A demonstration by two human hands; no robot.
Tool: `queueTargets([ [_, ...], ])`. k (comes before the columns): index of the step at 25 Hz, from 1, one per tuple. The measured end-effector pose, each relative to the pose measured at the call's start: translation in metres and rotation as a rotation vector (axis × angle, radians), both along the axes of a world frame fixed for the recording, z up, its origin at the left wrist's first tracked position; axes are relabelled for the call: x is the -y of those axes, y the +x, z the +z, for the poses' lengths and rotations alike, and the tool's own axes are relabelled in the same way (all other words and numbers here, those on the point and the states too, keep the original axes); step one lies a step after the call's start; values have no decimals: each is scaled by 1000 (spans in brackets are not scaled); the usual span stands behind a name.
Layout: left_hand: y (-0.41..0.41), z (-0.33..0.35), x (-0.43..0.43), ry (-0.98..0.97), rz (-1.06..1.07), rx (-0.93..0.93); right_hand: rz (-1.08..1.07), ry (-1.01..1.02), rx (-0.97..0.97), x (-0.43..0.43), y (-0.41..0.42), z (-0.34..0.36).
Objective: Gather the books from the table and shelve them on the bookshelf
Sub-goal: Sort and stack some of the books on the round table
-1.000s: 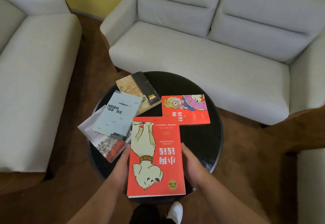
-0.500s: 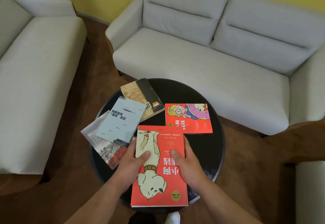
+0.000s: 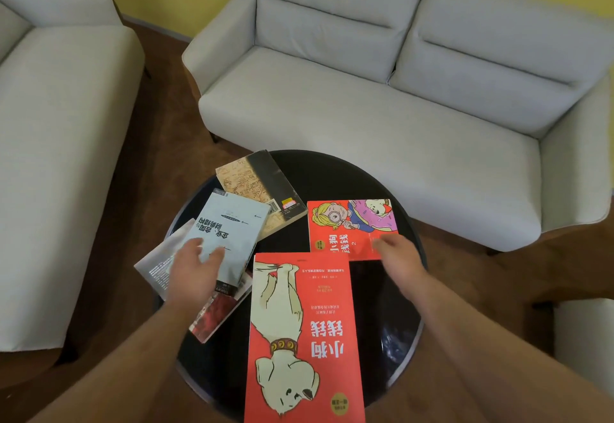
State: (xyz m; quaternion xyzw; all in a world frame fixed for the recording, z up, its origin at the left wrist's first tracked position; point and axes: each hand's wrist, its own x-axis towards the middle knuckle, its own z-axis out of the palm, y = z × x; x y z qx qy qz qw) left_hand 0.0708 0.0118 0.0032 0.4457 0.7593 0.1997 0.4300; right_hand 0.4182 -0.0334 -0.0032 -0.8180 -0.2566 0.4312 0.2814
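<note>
Both hands have left the big red book [image 3: 304,333], which now lies flat on the near side of the round black table [image 3: 335,173], its lower edge hanging past the rim. My left hand [image 3: 194,274] has gone out to the pale blue book [image 3: 229,233], fingers spread and loose over its near corner, gripping nothing. That book lies on top of a grey-and-red one [image 3: 159,264] that pokes out beneath it. My right hand [image 3: 397,256] reaches the small red book [image 3: 349,226], fingers apart at its near right corner; whether they press the cover I cannot tell. A tan-and-black book [image 3: 257,183] lies at the far left of the table, partly under the blue one. Grey sofas [image 3: 382,106] stand behind and to the left.
</note>
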Motion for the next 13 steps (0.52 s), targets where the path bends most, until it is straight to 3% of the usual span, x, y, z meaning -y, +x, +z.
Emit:
queueTargets([
  [2, -22, -21, -28, -44, -109, -325, -87, -156, 57, -26, 22, -21],
  [6, -40, -36, -40, -172, -219, -583, 8, -469, 302, -35, 29, -54],
  [9, -32, -30, -48, -205, -260, -651, 121, -514, 408, -38, 23, -56],
  [13, -30, -35, -57, -212, -247, -629, 33, -508, 401, -45, 13, -52],
])
